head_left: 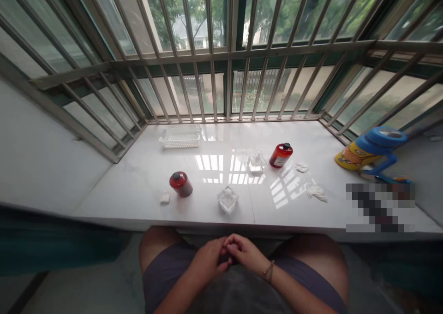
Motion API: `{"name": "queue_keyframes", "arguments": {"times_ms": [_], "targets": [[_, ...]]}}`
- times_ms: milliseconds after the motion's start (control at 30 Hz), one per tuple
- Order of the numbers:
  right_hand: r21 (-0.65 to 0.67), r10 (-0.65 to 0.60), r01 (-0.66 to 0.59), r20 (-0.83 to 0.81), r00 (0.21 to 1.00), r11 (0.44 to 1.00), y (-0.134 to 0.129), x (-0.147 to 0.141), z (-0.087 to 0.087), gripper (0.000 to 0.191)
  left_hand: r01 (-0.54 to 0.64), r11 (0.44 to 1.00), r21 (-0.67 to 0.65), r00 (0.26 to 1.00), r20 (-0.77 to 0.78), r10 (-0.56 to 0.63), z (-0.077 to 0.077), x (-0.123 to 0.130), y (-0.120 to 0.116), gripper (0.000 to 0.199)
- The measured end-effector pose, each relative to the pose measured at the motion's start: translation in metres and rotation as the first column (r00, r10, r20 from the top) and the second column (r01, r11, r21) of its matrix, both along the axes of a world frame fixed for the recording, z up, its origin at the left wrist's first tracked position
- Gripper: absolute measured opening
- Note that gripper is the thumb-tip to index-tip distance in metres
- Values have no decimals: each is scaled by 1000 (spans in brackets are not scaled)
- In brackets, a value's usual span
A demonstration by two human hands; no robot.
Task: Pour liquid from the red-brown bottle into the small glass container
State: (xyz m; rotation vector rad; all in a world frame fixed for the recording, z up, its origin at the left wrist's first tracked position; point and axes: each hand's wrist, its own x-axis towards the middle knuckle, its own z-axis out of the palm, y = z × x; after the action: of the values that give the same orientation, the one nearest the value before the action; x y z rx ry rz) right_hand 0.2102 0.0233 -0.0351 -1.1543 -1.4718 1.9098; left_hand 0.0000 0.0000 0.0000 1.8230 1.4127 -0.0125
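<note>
My left hand (209, 257) and my right hand (245, 253) rest together over my lap, in front of the sill's edge. Their fingers are curled and touch at the tips, and no object shows in either. Nearest to them on the white sill (214, 215) is a clear glass jar (228, 200). Left of it stands a red bottle with a black cap (181, 185), beside a small white piece (165, 198). Farther back, a second glass jar (256, 163) stands beside another red bottle (281, 156).
A white plastic basket (181, 137) lies at the back left. Crumpled white pieces (316, 192) lie right of centre. At the right are a blue and yellow bottle (362, 151) and a pixelated dark object (375, 208). Metal window bars (228, 92) border the back.
</note>
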Motion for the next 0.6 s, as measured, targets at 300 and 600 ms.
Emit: {"name": "queue_keyframes", "arguments": {"times_ms": [300, 600], "targets": [[-156, 128, -118, 59, 990, 981, 8, 4, -40, 44, 131, 982, -135, 991, 19, -129, -35, 21, 4, 48], [-206, 205, -174, 138, 969, 963, 19, 10, -58, 48, 156, 967, -200, 984, 113, -135, -55, 17, 12, 49]]}}
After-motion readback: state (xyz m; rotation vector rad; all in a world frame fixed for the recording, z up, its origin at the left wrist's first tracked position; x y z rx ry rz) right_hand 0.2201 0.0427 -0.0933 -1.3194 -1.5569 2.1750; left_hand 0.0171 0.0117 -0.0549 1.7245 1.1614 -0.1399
